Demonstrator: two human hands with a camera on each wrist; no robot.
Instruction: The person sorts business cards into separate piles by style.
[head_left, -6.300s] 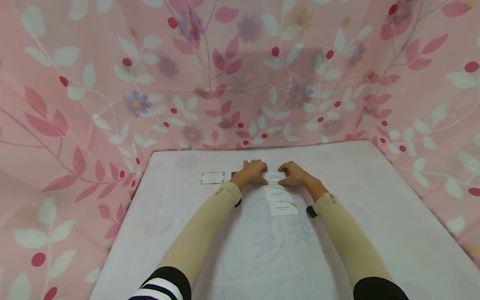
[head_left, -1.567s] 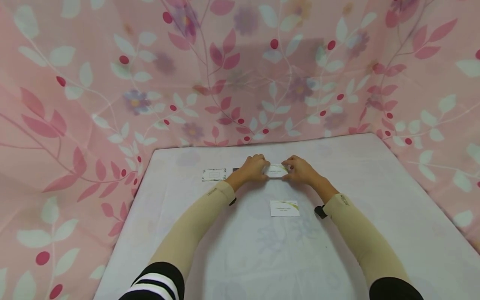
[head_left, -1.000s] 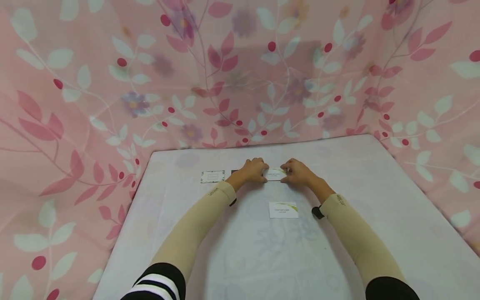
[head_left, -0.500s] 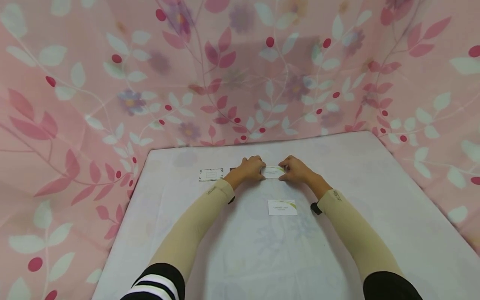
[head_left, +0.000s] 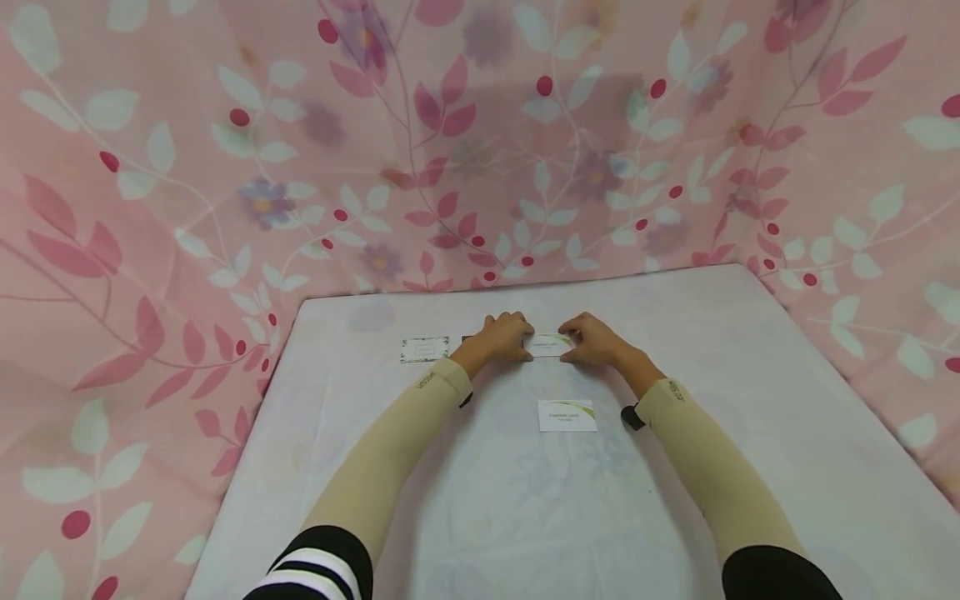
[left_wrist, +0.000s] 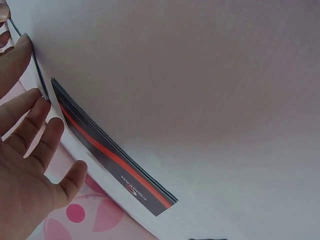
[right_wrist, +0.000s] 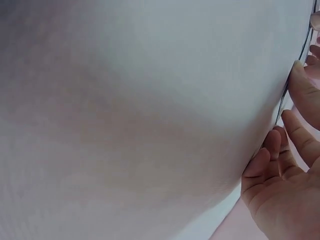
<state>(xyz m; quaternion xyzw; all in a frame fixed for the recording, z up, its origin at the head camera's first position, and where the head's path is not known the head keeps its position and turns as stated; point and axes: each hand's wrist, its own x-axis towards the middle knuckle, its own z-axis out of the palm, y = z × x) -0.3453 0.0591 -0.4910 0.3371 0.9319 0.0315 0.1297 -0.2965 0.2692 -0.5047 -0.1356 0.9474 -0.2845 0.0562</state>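
Note:
Between my two hands lies a small stack of white business cards (head_left: 549,345) with a green swoosh, flat near the back of the table. My left hand (head_left: 501,340) pinches its left end, thumb at the near edge and fingers at the far edge. At the right end, my right hand (head_left: 596,342) holds it the same way. In the left wrist view, a stack of dark business cards (left_wrist: 112,150) with a red stripe lies beside the left fingers; the head view shows only its corner. Nearer to me, another white business card (head_left: 567,416) lies flat.
A white card with a patterned border (head_left: 424,349) lies to the left on the white-covered table (head_left: 480,500). Pink floral cloth (head_left: 480,167) rises behind the table and along both sides.
Earlier, white cards lay overlapped in a column towards me. All but the nearest are now gathered in the stack between my hands. Over the last second and a half the hands barely move.

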